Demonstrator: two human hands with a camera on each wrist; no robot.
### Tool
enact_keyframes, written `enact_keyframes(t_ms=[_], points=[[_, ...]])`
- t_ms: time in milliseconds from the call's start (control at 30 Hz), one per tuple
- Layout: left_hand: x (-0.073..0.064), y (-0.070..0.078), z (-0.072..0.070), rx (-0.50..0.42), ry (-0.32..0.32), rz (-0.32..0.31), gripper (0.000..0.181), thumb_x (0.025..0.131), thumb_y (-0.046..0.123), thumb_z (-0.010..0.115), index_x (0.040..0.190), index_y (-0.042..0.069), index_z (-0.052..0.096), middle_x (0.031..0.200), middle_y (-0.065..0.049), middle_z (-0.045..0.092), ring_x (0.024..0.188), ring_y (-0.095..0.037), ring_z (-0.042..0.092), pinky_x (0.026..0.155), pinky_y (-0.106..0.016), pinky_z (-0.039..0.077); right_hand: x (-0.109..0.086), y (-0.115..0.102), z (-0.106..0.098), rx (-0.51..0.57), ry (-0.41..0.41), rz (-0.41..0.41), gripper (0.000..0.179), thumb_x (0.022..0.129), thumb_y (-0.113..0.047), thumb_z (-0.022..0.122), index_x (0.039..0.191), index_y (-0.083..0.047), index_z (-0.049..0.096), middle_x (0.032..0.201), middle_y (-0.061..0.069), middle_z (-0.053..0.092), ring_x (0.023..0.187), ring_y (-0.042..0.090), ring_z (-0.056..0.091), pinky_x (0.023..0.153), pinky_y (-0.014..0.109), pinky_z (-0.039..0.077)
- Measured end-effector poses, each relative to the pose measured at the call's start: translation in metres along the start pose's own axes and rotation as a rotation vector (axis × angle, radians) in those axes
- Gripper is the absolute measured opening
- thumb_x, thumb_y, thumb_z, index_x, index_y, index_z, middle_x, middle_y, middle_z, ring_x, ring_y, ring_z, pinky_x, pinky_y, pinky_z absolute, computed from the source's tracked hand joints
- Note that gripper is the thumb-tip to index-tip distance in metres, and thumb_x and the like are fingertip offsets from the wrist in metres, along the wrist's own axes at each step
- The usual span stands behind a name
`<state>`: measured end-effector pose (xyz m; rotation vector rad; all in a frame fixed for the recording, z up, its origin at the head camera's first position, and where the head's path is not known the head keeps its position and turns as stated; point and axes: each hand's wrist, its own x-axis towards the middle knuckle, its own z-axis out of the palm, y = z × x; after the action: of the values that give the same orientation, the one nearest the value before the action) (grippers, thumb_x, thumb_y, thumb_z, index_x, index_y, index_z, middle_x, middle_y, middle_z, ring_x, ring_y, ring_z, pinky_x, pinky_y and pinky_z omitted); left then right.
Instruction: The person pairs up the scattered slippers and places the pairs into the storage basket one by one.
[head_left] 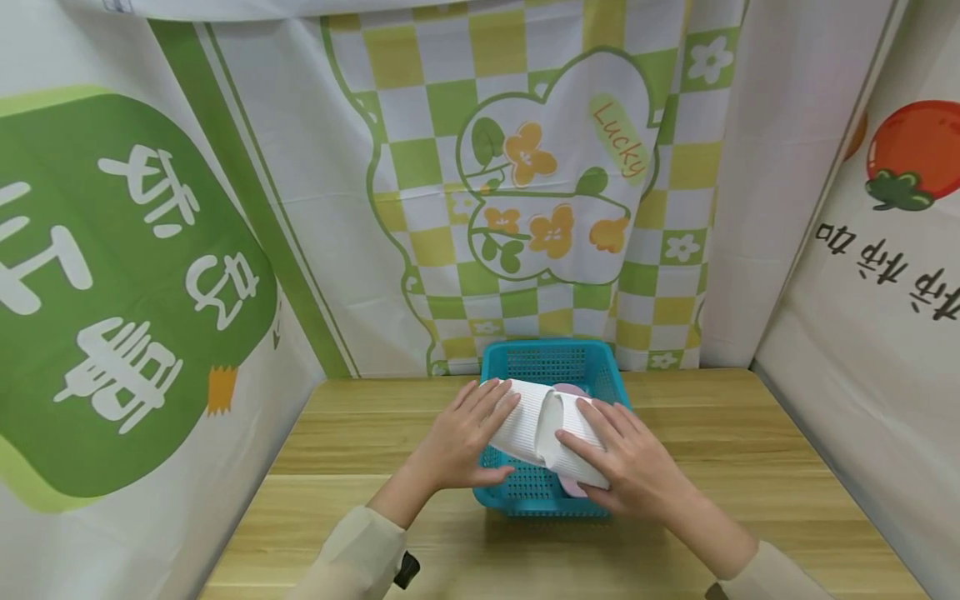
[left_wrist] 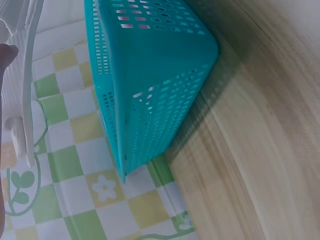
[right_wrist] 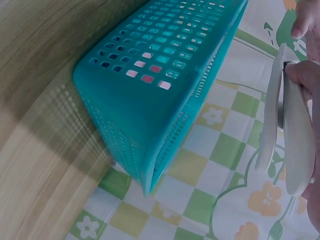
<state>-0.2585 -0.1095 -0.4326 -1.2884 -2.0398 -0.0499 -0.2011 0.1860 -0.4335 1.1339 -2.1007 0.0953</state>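
What looks like a pair of white ribbed slippers is held above a blue-green plastic basket. My left hand rests its straight fingers on the left white piece, its thumb out to the side. On the right, my right hand grips the other white piece, fingers over the top. In the right wrist view two thick, sole-like white slabs stand side by side with a thumb at the gap between them. Something pink lies in the basket, mostly hidden beneath the white pieces.
The basket stands on a wood-grain table near its back edge. Behind it hangs a checkered green, yellow and white cloth. Printed cloth walls close in the left and right sides.
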Motion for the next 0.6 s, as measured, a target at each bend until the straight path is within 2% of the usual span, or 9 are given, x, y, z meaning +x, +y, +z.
enact_keyframes(t_ms=[167,400,500,600], points=[[-0.005,0.000,0.000,0.003,0.025,-0.008,0.095,0.073,0.061,0.066,0.143,0.000,0.043,0.144,-0.021,0.044,0.131,-0.037,0.043,0.107,-0.053,0.034,0.000,0.001,0.000,-0.010,0.007,0.041,0.062,0.097,-0.058,0.031,0.134,-0.017,0.058,0.136,0.028,0.048,0.118,0.046,0.049,0.093,0.058,0.044],[-0.015,0.002,0.000,0.004,0.042,-0.034,0.094,0.071,0.061,0.070,0.139,-0.001,0.048,0.140,-0.022,0.048,0.129,-0.036,0.046,0.108,-0.050,0.033,-0.002,0.001,0.002,-0.033,0.006,0.084,0.062,0.097,-0.058,0.030,0.134,-0.017,0.058,0.134,0.029,0.049,0.114,0.046,0.050,0.089,0.060,0.045],[-0.019,0.003,0.001,-0.002,0.056,-0.036,0.093,0.073,0.061,0.068,0.138,-0.002,0.048,0.139,-0.023,0.049,0.128,-0.036,0.047,0.107,-0.051,0.035,-0.003,0.002,0.002,-0.032,0.006,0.103,0.056,0.093,-0.053,0.047,0.135,-0.018,0.057,0.134,0.029,0.048,0.114,0.047,0.050,0.088,0.062,0.045],[-0.024,0.003,0.002,-0.008,0.058,-0.040,0.089,0.079,0.063,0.060,0.138,-0.002,0.048,0.138,-0.023,0.050,0.128,-0.036,0.047,0.106,-0.051,0.035,-0.004,0.002,0.003,-0.038,-0.001,0.119,0.065,0.079,-0.046,0.068,0.136,-0.018,0.055,0.135,0.029,0.047,0.114,0.046,0.050,0.089,0.062,0.045]])
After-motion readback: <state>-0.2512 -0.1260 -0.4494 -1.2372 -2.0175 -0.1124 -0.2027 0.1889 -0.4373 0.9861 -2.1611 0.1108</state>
